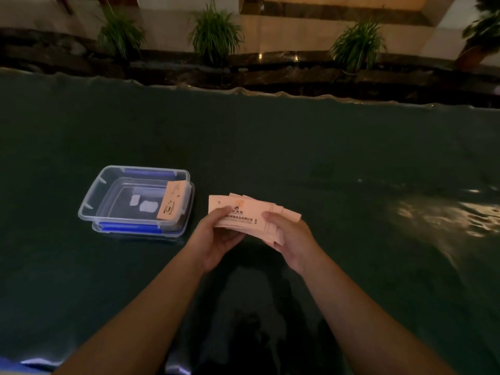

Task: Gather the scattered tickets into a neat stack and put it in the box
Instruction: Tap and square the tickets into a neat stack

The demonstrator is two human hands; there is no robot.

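A loose stack of pink tickets point(244, 209) is held above the dark green table between both hands, its edges fanned unevenly to the right. My left hand point(216, 239) grips the stack's left end with the thumb on top. My right hand point(289, 239) grips the right end. To the left stands a clear plastic box point(92, 201) with blue clips, sitting on its lid. Inside it one bundle of pink tickets point(173, 201) leans against the right wall.
The dark green cloth-covered table point(351, 171) stretches wide around the hands. Its far edge runs along a dark stone ledge with several potted plants point(216, 33). A bright reflection lies on the cloth at the right point(443, 215).
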